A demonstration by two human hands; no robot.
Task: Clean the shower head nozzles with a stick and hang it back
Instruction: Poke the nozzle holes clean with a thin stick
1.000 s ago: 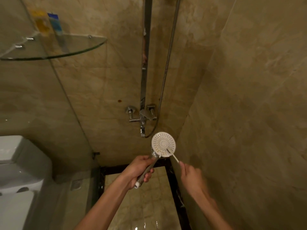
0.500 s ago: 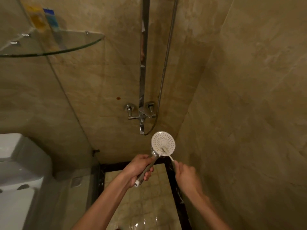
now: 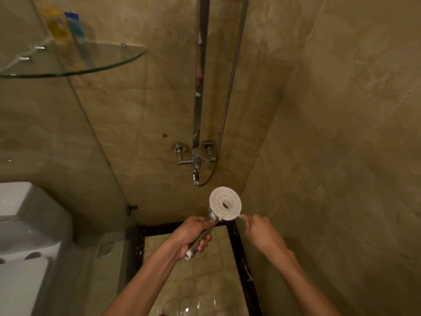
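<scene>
Right now the left hand (image 3: 190,236) has its grip wrapped round the chrome handle of the round white shower head (image 3: 225,204), w/ the nozzle face turned toward the camera and the handle's long axis running down-left from the disc into the fist. Right hand (image 3: 259,231) sits just beside the disc's lower-right rim, fingers pinched on a thin white stick (image 3: 239,216) whose tip lies at that rim, not on the nozzles. Likely next stroke goes up-left from the right-hand grip, across the face. Chrome wall rail (image 3: 200,87), probably where the head hangs, stands directly above, well apart.
</scene>
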